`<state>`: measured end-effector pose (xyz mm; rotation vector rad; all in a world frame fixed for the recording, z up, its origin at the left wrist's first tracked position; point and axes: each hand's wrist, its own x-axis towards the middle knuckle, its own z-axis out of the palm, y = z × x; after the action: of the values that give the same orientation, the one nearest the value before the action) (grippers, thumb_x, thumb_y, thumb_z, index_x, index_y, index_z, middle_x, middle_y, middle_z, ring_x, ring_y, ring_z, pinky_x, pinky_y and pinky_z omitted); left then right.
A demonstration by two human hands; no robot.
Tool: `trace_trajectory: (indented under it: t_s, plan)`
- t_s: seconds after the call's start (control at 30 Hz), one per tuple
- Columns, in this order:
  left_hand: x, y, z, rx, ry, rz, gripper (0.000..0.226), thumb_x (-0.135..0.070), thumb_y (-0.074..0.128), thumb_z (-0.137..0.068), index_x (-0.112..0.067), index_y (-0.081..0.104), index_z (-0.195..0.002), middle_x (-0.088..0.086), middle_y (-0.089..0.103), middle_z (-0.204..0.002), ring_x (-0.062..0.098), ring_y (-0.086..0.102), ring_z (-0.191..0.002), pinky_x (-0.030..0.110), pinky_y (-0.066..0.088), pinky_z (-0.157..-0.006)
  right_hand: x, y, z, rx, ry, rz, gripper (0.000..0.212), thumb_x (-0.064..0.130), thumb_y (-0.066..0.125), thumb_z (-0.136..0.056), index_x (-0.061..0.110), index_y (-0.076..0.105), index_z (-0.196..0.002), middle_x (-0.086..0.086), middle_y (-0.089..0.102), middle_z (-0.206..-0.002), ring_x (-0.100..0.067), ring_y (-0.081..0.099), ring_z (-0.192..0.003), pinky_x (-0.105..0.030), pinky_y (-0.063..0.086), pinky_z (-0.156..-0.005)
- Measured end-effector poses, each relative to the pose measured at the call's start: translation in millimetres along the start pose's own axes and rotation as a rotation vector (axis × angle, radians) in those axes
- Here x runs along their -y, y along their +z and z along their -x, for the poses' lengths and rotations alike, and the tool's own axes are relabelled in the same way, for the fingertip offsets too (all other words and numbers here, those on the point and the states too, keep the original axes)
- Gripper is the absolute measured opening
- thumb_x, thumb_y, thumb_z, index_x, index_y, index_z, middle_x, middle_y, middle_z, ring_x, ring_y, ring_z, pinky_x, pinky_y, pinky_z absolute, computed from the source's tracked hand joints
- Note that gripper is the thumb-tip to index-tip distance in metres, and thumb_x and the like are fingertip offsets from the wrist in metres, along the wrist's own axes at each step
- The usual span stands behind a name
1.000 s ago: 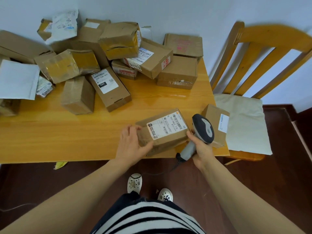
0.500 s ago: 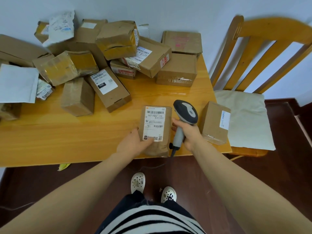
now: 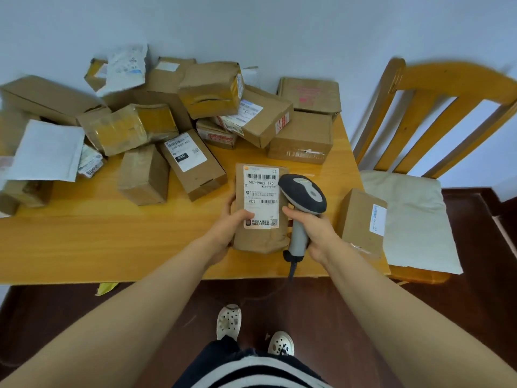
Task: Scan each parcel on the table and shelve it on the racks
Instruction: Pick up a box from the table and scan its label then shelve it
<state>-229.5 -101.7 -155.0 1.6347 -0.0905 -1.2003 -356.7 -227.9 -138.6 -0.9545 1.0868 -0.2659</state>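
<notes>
Parcel [image 3: 261,208], label up: left hand [image 3: 228,229] grips its edge; right hand [image 3: 313,228] holds scanner [image 3: 303,200]. Best aim squarely at barcode, parcel steady.

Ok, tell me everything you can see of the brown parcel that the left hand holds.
The parcel is a brown, creased paper-wrapped packet near the front edge of the table, long side pointing away from the person. A white label with barcodes and the print 507-P802 T70 covers most of its top. The left hand grips its left edge, thumb on the label. The scanner in the right hand overlaps its right edge.
</notes>
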Motion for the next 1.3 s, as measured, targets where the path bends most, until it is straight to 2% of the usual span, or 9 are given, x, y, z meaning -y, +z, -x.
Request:
trace_trajectory:
  t_s: [0.13, 0.23, 0.37, 0.57, 0.7, 0.83, 1.03, 1.3]
  plan:
    - [-51.4, -37.3, 6.1, -0.114, 0.151, -0.046, 0.090, -0.006, 0.070, -0.081, -0.029, 0.015, -0.149, 0.001, 0.050, -0.131, 0.023, 0.053, -0.111, 0.037, 0.048, -0.080, 40.9, 34.1, 11.4, 0.109, -0.186, 0.062, 0.017, 0.017, 0.074, -0.084, 0.019, 0.063, -0.097, -0.001, 0.066, -0.087, -0.020, 0.060, -0.078, -0.034, 0.050, -0.060]
    - [-84.4, -65.6, 8.3, -0.239, 0.254, -0.076, 0.108, -0.004, 0.077, -0.075, -0.027, 0.007, -0.153, 0.004, 0.049, -0.137, 0.029, 0.051, -0.121, 0.048, 0.046, -0.099, 65.2, 59.6, 29.0, 0.164, -0.297, 0.170, 0.013, 0.023, 0.072, -0.086, 0.013, 0.064, -0.088, -0.004, 0.065, -0.072, -0.016, 0.060, -0.061, -0.025, 0.051, -0.052]
    - [-112.1, -91.0, 13.9, -0.323, 0.326, -0.116, 0.119, -0.013, 0.085, -0.066, -0.029, 0.007, -0.153, 0.005, 0.043, -0.147, 0.029, 0.046, -0.130, 0.050, 0.041, -0.106, 86.7, 85.1, 55.9, 0.329, -0.312, 0.179, 0.019, 0.019, 0.070, -0.087, 0.008, 0.059, -0.076, -0.006, 0.053, -0.052, -0.017, 0.047, -0.044, -0.025, 0.044, -0.045]
    - [-124.0, -104.6, 19.7, -0.395, 0.406, -0.199, 0.100, -0.009, 0.080, -0.072, -0.023, 0.018, -0.149, 0.007, 0.044, -0.145, 0.029, 0.045, -0.130, 0.048, 0.043, -0.104, 93.8, 109.7, 72.2, 0.429, -0.324, 0.235, 0.014, 0.003, 0.068, -0.082, 0.008, 0.059, -0.074, -0.005, 0.049, -0.052, -0.016, 0.041, -0.043, -0.025, 0.038, -0.044]
    - [-126.2, -110.5, 17.5, -0.426, 0.404, -0.202, 0.101, -0.011, 0.081, -0.071, -0.024, 0.019, -0.149, 0.008, 0.044, -0.145, 0.030, 0.045, -0.130, 0.051, 0.044, -0.103, 96.2, 116.7, 75.1, 0.425, -0.329, 0.257, 0.018, 0.004, 0.068, -0.083, 0.009, 0.055, -0.072, -0.003, 0.048, -0.049, -0.016, 0.040, -0.040, -0.024, 0.038, -0.043]
    - [-128.2, -114.5, 14.9, -0.436, 0.403, -0.218, 0.099, -0.013, 0.083, -0.071, -0.023, 0.020, -0.148, 0.008, 0.045, -0.143, 0.032, 0.048, -0.127, 0.049, 0.050, -0.095, 97.4, 120.3, 76.2, 0.407, -0.339, 0.251, 0.019, 0.004, 0.068, -0.083, 0.009, 0.054, -0.071, -0.005, 0.048, -0.050, -0.017, 0.040, -0.041, -0.024, 0.038, -0.044]
    - [-129.7, -119.1, 8.4, -0.445, 0.409, -0.222, 0.096, -0.012, 0.082, -0.071, -0.023, 0.023, -0.146, 0.009, 0.045, -0.143, 0.031, 0.046, -0.129, 0.052, 0.046, -0.101, 100.9, 126.5, 75.5, 0.381, -0.361, 0.269, 0.017, 0.006, 0.068, -0.084, 0.009, 0.054, -0.075, -0.003, 0.050, -0.050, -0.016, 0.042, -0.041, -0.024, 0.040, -0.045]
    - [-129.9, -125.7, -2.7, -0.407, 0.390, -0.194, 0.098, -0.010, 0.083, -0.070, -0.022, 0.022, -0.145, 0.008, 0.044, -0.145, 0.031, 0.045, -0.129, 0.053, 0.044, -0.102, 102.0, 132.9, 71.3, 0.360, -0.396, 0.281, 0.022, 0.006, 0.067, -0.085, 0.010, 0.053, -0.069, -0.004, 0.048, -0.051, -0.017, 0.040, -0.042, -0.024, 0.039, -0.044]
